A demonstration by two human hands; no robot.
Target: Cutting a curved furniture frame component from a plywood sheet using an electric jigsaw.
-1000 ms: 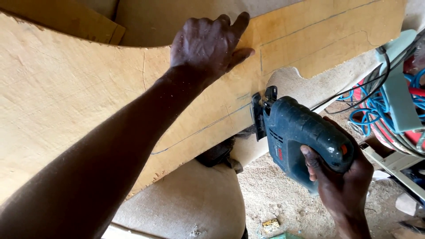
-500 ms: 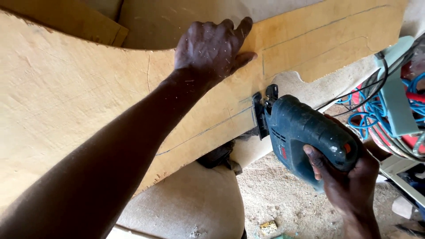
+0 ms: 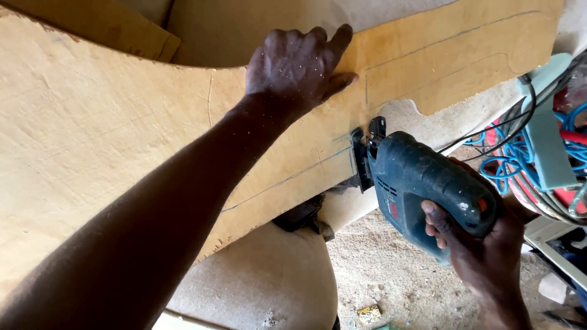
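A large curved sheet of light plywood (image 3: 92, 122) fills the upper left, with thin pencil lines drawn along it. My left hand (image 3: 296, 67) lies flat on the sheet, fingers spread, pressing it down. My right hand (image 3: 483, 244) grips the handle of a dark teal jigsaw (image 3: 422, 183). The saw's black base plate (image 3: 365, 156) sits against the sheet's lower edge, at the end of a drawn line. Its blade is hidden behind the plate.
A dusty rounded seat or cushion (image 3: 263, 281) sits under the sheet. Sawdust covers the floor (image 3: 391, 275) below the saw. At the right edge lie coiled blue cables (image 3: 520, 153), a black cord and a pale green box (image 3: 547, 140).
The view has shifted slightly, with the saw and both hands staying in the same places relative to the sheet. No clear advance of the saw along the line.
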